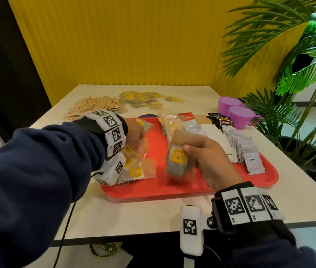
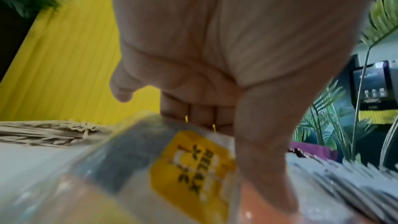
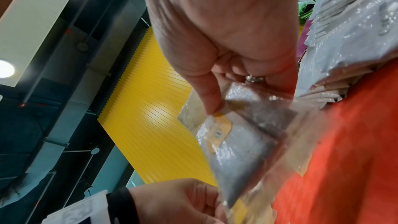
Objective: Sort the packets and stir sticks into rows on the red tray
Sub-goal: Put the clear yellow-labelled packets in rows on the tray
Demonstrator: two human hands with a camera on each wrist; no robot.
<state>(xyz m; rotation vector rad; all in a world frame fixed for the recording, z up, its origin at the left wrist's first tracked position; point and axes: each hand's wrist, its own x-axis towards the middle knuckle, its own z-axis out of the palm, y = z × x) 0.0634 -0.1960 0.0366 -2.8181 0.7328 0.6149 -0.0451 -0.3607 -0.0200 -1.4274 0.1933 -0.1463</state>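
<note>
Head | red tray [image 1: 153,188] – packet rows | both hands grasp tea packets – left hand [image 1: 136,135], right hand [image 1: 209,161]

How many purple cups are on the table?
2: both at the table's far right, just beyond the red tray. One cup is nearer, the other cup touches it from behind. None look hidden.

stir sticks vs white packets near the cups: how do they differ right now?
Place: the stir sticks lie on the bare table, off the red tray; the white packets are on the tray.
Order: the sticks are a loose heap; the packets stand overlapped in a row.
Look: the sticks are thin pale wood; the packets are flat white sachets, the front one marked Coffee.
Shared: neither hand touches them.
</note>
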